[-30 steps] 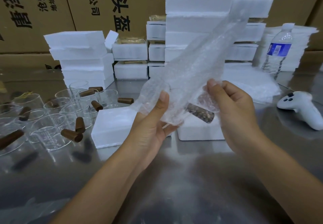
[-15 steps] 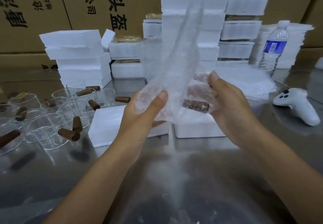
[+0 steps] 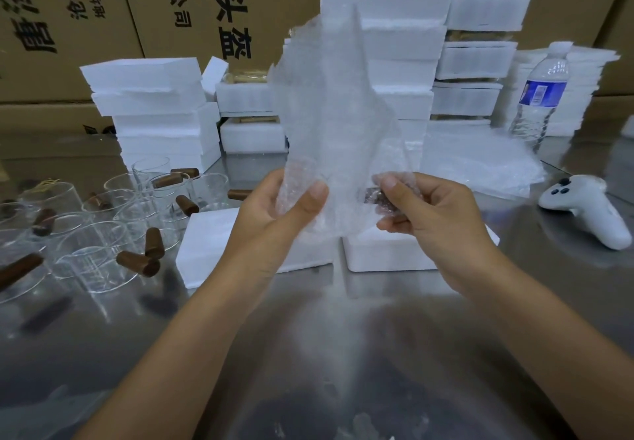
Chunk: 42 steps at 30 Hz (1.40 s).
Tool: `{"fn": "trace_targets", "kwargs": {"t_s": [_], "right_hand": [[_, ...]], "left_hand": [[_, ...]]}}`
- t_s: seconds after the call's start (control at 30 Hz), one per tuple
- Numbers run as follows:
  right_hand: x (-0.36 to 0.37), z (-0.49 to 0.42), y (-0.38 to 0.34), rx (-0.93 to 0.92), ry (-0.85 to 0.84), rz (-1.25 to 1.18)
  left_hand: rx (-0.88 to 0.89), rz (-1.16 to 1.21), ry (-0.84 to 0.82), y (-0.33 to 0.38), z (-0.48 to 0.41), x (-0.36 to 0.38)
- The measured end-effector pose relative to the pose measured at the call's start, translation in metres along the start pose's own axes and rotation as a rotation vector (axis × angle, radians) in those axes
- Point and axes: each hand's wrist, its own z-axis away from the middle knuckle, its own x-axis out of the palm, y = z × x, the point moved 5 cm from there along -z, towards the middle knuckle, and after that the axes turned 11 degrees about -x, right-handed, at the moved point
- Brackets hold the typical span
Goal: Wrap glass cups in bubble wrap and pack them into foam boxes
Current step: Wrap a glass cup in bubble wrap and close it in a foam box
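Note:
Both hands hold a sheet of bubble wrap [image 3: 329, 113] upright above the steel table. My left hand [image 3: 274, 213] grips its lower left part, thumb pressed on the front. My right hand [image 3: 432, 220] pinches the lower right part, where a glass cup's brown handle [image 3: 375, 196] shows through the wrap. Two white foam box halves [image 3: 206, 244] [image 3: 384, 251] lie on the table just behind my hands. Several bare glass cups [image 3: 89, 251] with brown handles lie at the left.
Stacks of foam boxes [image 3: 154, 113] [image 3: 387, 4] stand at the back before cardboard cartons. A pile of bubble wrap sheets [image 3: 480, 158], a water bottle [image 3: 538, 96] and a white controller [image 3: 583, 209] are at the right.
The free end of the bubble wrap has swung from leaning up-right to standing upright. My right hand has closed its fingers over the wrapped handle.

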Motion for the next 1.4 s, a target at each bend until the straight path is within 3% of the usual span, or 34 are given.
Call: {"fn": "trace_targets", "kwargs": {"t_s": [0.23, 0.53, 0.7, 0.87, 1.13, 1.27, 1.4], "right_hand": [[0.009, 0.005, 0.004, 0.016, -0.016, 0.026], [0.001, 0.003, -0.014, -0.242, 0.052, 0.174], [0.001, 0.007, -0.020, -0.259, 0.099, 0.011], [0.010, 0.011, -0.029, -0.428, -0.102, 0.246], [0.019, 0.011, -0.015, -0.157, -0.363, 0.121], [0.017, 0.014, -0.024, -0.379, -0.420, 0.387], [0.017, 0.016, -0.026, -0.499, -0.335, 0.592]], "left_hand": [[0.103, -0.113, 0.011, 0.004, 0.003, 0.002], [0.104, -0.185, -0.088, 0.001, 0.004, 0.010], [0.100, -0.213, -0.166, 0.000, 0.006, 0.017], [0.112, -0.221, -0.156, 0.001, 0.011, 0.020], [0.100, -0.229, -0.092, -0.004, 0.008, 0.017], [0.148, -0.236, -0.065, 0.004, 0.011, 0.019], [0.178, -0.232, -0.076, 0.007, 0.011, 0.019]]}}
